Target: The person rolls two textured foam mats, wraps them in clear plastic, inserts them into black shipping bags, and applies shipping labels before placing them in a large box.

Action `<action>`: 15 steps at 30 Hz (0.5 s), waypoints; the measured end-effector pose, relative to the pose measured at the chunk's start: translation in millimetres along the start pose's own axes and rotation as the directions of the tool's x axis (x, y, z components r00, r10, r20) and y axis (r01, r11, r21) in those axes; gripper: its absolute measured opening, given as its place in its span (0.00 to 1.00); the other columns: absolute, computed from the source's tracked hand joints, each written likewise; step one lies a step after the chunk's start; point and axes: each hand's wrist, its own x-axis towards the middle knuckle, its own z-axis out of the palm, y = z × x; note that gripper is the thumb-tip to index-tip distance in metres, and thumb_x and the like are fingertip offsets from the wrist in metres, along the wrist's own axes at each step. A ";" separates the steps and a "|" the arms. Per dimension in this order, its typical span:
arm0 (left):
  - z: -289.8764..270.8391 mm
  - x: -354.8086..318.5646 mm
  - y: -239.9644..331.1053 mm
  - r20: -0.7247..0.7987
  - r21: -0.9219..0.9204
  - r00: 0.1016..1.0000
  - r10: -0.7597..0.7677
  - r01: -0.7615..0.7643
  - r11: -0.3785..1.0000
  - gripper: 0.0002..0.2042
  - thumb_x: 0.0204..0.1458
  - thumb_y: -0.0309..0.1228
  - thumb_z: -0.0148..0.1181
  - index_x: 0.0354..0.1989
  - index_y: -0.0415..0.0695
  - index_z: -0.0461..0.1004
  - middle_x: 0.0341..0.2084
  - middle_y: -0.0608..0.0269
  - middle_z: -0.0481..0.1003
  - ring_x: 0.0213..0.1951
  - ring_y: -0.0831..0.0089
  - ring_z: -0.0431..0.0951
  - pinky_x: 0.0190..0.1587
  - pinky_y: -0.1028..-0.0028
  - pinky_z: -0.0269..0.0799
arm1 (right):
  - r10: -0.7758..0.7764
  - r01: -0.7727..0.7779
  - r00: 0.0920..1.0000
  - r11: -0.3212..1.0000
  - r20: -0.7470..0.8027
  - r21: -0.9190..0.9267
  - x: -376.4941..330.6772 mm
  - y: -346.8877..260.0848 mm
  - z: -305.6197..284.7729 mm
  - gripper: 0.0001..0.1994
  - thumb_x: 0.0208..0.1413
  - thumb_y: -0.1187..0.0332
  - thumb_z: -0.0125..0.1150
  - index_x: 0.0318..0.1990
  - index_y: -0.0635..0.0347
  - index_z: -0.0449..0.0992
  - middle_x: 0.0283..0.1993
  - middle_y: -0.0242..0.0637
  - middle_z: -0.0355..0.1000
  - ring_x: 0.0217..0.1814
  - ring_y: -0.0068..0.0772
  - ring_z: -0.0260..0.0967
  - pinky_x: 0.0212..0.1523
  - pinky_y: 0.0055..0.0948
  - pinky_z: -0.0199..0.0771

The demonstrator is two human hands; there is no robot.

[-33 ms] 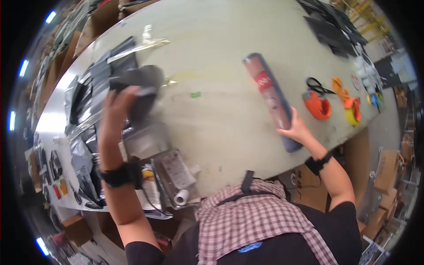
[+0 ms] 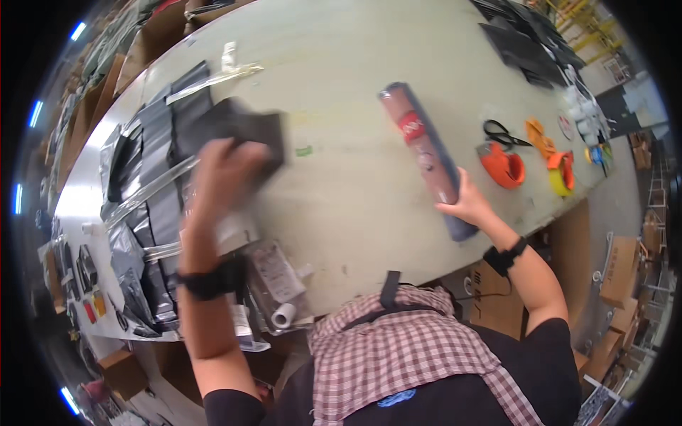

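Note:
My right hand is wrapped round the lower part of a long rolled bundle. The bundle is brownish pink and dark blue, with a red label band and a shiny clear wrapping. It lies at a slant above the middle right of the table. On the left, my left hand has its fingers closed on a dark grey plastic bag, smeared by motion. Beneath and beside that hand lie several flat dark plastic bags, some bound with clear tape.
Black-handled scissors, an orange tape dispenser and an orange and yellow tape dispenser lie at the right. More black bags are at the far right. A clear tray and a small white roll sit near the front edge.
My left hand has swung to the right with the plastic bag, off the bag pile's middle. My right hand keeps hold of the bundle; the whole view has shifted slightly.

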 end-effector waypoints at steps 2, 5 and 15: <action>78.1 18.0 94.2 0.458 0.062 0.872 -0.175 0.165 0.984 0.11 0.42 0.32 0.55 0.17 0.36 0.70 0.34 0.45 0.74 0.38 0.57 0.73 0.42 0.64 0.70 | 0.056 -0.060 0.997 0.996 0.060 0.066 1.3 6.7 -5.9 0.51 0.33 0.53 0.70 0.62 0.68 0.46 0.54 0.58 0.63 0.56 0.51 0.65 0.55 0.38 0.65; 209.9 -42.0 124.9 0.256 0.248 0.963 0.079 -0.144 0.958 0.09 0.41 0.33 0.56 0.26 0.39 0.70 0.45 0.48 0.70 0.44 0.51 0.69 0.42 0.58 0.69 | 0.101 -0.128 0.986 0.969 0.135 0.210 -11.9 4.7 -20.0 0.52 0.31 0.52 0.71 0.62 0.68 0.48 0.55 0.57 0.63 0.57 0.49 0.64 0.56 0.36 0.64; 201.2 -125.3 171.5 0.505 -0.340 0.862 -0.042 0.244 0.908 0.26 0.54 0.38 0.51 0.63 0.52 0.57 0.61 0.35 0.51 0.54 0.48 0.65 0.53 0.58 0.64 | 0.103 -0.322 0.922 0.736 0.372 0.596 -125.0 92.5 -54.6 0.47 0.30 0.59 0.74 0.60 0.65 0.56 0.55 0.45 0.64 0.57 0.36 0.62 0.58 0.31 0.60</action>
